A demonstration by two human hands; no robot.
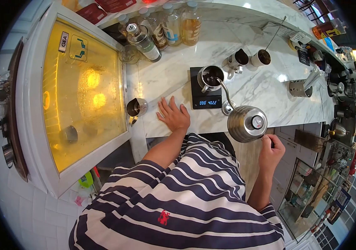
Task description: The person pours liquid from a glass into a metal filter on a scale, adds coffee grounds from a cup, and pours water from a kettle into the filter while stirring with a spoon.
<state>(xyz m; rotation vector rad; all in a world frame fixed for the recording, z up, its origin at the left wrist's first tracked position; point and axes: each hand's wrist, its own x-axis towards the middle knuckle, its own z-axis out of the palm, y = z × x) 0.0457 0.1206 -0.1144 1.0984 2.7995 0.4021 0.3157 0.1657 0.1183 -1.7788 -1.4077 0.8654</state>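
My right hand point(271, 151) is closed around the handle of a steel gooseneck kettle point(241, 130). The kettle is held at the counter's front edge, its thin curved spout reaching over a metal cup point(205, 86) with dark contents. That cup stands on a black digital scale point(199, 92) with lit blue digits. Whether water is flowing from the spout I cannot make out. My left hand point(174, 116) lies flat on the marble counter point(165, 75), fingers spread and holding nothing. Left of it is a small steel pitcher point(137, 107).
Behind the scale stand another steel pitcher point(238, 59) and a cup with dark contents point(261, 58). Several glass bottles point(190, 25) line the back left. A glass-topped white cabinet point(82, 87) borders the left side. A perforated steel holder point(299, 88) stands at the right.
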